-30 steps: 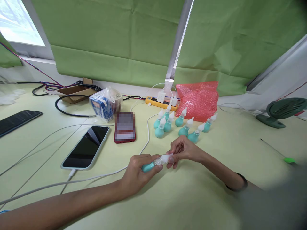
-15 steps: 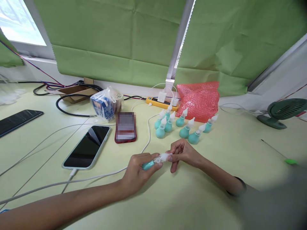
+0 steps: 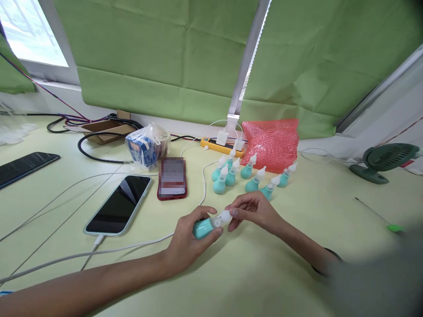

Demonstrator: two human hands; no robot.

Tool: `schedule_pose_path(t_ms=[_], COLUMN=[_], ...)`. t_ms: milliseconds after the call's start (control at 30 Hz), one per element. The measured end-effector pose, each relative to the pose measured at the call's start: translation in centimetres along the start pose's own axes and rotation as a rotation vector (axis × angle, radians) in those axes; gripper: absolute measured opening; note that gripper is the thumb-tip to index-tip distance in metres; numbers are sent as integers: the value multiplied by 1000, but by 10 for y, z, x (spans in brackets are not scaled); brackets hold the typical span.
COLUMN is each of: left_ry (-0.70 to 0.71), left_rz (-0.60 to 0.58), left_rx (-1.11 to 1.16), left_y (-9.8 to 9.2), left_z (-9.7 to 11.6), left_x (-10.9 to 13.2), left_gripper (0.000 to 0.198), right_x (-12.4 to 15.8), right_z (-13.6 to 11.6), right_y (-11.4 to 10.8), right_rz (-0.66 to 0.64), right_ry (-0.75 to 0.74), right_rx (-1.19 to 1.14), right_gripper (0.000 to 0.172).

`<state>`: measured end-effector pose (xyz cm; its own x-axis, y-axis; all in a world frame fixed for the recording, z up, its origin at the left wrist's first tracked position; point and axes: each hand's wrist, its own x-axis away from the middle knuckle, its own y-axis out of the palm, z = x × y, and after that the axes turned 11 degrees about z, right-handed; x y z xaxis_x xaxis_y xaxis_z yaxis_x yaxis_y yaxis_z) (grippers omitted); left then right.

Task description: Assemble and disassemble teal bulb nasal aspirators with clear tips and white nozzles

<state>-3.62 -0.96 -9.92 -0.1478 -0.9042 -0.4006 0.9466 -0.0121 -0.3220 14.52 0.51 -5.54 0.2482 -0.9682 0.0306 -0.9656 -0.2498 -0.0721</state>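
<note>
My left hand (image 3: 190,237) holds a teal bulb (image 3: 202,228) with a clear neck, lying on its side between thumb and fingers. A white tip (image 3: 225,217) sits at the bulb's right end. My right hand (image 3: 253,211) pinches that tip between thumb and fingers. Behind my hands, several similar teal bulbs with white pointed tips stand upright in a loose group; one (image 3: 220,182) is at the group's front left and another (image 3: 267,189) is just behind my right hand, partly hidden by it.
Behind the bulbs lie a red bubble-wrap bag (image 3: 271,145) and a yellow power strip (image 3: 214,147). Left are a charging phone (image 3: 119,204), a red-cased phone (image 3: 172,178), a plastic-wrapped blue box (image 3: 143,149) and a black phone (image 3: 26,167). A white cable (image 3: 132,245) passes behind my left hand. A green fan (image 3: 390,158) stands right.
The fingers of my left hand have loosened, and more of the teal bulb shows, rounder than before. My right hand has shifted slightly left, still at the tip. The view has moved slightly.
</note>
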Motion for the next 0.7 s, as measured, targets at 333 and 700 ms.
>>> schedule_pose_path(t_ms=[333,700], left_ry=[81,162], left_rz=[-153,-174], left_rx=[71,97], left_y=[-6,-4], left_z=[5,5], left_x=[0,0], left_gripper=[29,16], right_x=[14,10], right_z=[-45,-71], right_y=[-30,-159], right_rz=[9,418], right_ry=[-284,1], right_rx=[578,1212], right_gripper=[22,32])
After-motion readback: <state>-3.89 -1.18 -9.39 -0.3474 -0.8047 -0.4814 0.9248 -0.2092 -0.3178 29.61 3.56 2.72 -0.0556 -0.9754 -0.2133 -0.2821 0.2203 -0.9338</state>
